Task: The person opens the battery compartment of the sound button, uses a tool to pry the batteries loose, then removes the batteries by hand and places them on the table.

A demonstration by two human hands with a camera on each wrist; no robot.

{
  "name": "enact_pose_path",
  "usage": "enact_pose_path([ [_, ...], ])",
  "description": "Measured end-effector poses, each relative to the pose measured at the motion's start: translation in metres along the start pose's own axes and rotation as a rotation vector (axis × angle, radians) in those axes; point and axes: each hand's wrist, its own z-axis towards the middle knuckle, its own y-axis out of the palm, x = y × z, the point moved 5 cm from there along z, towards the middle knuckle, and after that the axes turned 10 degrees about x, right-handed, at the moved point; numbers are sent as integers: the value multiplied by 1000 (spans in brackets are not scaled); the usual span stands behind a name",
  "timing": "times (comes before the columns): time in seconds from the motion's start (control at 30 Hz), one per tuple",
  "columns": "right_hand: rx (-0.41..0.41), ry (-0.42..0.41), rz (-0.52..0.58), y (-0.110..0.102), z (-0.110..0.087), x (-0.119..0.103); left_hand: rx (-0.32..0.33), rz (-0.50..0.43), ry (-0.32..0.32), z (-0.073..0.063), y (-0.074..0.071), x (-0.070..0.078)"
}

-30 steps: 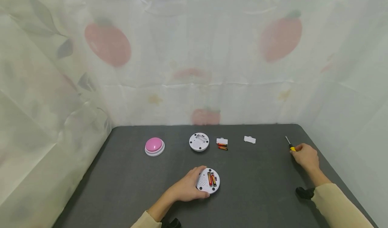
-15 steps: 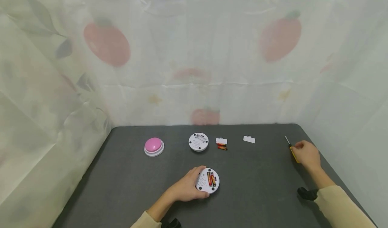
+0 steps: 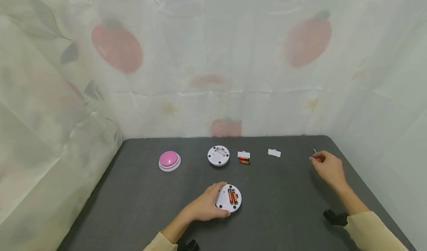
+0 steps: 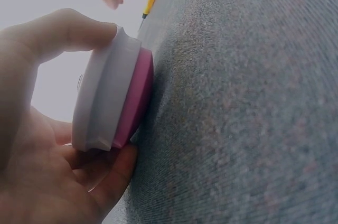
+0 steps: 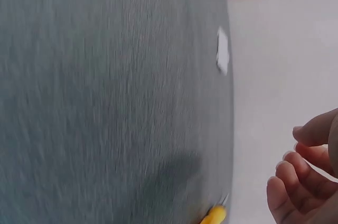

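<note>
In the head view my left hand (image 3: 207,205) grips a white round push-button buzzer (image 3: 221,199) at the front middle. Its underside faces up, with two red-and-black batteries (image 3: 232,197) in the uncovered compartment. The left wrist view shows the buzzer's pink dome (image 4: 136,97) turned toward the dark tabletop, thumb and fingers round the white rim. Over the right side of the table hovers my right hand (image 3: 330,171), fingers loosely bent with nothing between them. Beneath it lies a yellow-handled screwdriver (image 5: 214,215), mostly hidden by the hand in the head view.
Along the back stand a pink-domed buzzer (image 3: 169,160) and an upturned white buzzer (image 3: 218,156) with a bare compartment. Loose batteries (image 3: 245,161) lie by a white battery cover (image 3: 244,154). Another cover (image 3: 274,153) sits farther right. Patterned curtains (image 3: 213,58) surround the table.
My right hand has let go of the screwdriver, risen off it and shifted a little left. The left hand stays on the buzzer.
</note>
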Motion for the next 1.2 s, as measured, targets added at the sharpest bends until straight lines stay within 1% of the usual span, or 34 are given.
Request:
enact_pose_path([
  [0.2,-8,-68,66,4,-9,-29,1,6,2,0,1,-2],
  [0.47,-31,-139,143,8,-18,-63,-2,5,1,0,0,-2],
  [0.63,-40,-190,189,12,-23,-80,12,7,9,0,0,-1],
  [0.87,-74,-231,243,14,-30,-102,13,21,20,2,1,-1],
  [1.2,-118,-333,375,22,-46,-129,15,27,19,2,3,-2],
])
